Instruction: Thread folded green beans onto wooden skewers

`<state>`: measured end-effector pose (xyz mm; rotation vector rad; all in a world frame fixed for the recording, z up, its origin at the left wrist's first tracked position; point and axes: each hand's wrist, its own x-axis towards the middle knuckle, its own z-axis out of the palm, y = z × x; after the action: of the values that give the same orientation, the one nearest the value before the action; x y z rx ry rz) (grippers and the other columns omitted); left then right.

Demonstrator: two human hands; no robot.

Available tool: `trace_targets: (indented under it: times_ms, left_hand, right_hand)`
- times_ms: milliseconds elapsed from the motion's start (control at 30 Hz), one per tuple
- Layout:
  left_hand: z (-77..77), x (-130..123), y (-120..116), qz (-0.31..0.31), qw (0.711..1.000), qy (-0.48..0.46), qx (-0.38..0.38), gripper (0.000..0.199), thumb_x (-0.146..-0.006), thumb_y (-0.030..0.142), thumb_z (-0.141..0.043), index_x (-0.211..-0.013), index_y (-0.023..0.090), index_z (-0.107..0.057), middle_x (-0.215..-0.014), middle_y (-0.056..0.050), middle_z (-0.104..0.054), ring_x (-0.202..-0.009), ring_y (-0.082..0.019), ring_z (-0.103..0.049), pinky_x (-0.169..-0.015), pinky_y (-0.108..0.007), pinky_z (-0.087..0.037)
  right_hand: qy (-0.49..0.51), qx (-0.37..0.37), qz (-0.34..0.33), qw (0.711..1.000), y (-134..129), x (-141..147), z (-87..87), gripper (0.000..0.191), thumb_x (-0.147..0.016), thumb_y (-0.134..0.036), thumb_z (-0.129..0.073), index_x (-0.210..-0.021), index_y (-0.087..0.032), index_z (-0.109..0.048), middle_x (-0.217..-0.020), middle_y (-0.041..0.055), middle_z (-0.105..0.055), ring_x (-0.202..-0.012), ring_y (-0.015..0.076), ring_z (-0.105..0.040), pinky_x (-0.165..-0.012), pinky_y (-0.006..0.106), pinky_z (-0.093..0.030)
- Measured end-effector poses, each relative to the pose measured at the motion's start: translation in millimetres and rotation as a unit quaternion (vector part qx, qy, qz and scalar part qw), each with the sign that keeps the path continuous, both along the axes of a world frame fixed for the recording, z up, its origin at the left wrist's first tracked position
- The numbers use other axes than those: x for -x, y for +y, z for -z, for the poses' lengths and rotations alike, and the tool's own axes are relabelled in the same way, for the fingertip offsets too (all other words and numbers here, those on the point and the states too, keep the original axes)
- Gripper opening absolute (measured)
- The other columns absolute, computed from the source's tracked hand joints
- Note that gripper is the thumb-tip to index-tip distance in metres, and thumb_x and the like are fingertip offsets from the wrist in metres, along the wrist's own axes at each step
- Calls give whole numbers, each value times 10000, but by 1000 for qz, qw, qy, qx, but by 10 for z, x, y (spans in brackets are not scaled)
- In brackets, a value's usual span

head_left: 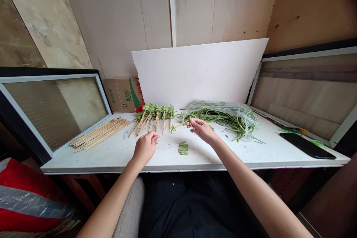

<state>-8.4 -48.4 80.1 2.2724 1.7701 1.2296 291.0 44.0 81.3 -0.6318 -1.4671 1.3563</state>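
Observation:
Pinched in my left hand [145, 148] is the lower end of a thin wooden skewer [166, 131], which slants up to the right. A few short green bean pieces [172, 128] are threaded on it. My right hand [200, 128] is closed on a bean piece at the skewer's upper end. Below, several cut bean pieces [183, 148] lie side by side on the white table [111, 161]. Behind my left hand are stacked skewers of beans [157, 111], their bare sticks pointing toward me. Long green beans [214, 116] spill from a clear plastic bag [245, 113] beyond my right hand.
Bare wooden skewers [99, 134] lie in a pile at the left. A black phone [306, 145], a green ring [317, 142] and scissors [279, 122] are at the right. A cardboard box [119, 95] and a white board [198, 72] stand behind, between two framed panes.

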Motion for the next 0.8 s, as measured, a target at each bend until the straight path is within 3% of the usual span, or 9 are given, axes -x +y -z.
trace_targets:
  times_ms: [367, 800]
  left_hand:
    - [10, 4, 4, 1, 1000, 6, -2, 216, -996, 250, -496, -877, 236, -676, -732, -5, -721, -671, -194, -648, -648, -280, -421]
    - [23, 9, 14, -8, 1000, 13, 8, 206, -989, 234, -501, -873, 233, -672, -718, 0, -715, -664, -193, -641, -633, -281, -392]
  right_hand:
    - [5, -2, 17, 1000, 51, 14, 62, 425, -813, -619, -775, -929, -214, -720, -1064, 79, -735, -957, 192, -630, -724, 272, -466]
    - [32, 12, -18, 999, 49, 28, 75, 365, -829, -558, -794, -893, -211, -704, -1052, 64, -711, -940, 179, -605, -747, 279, -461]
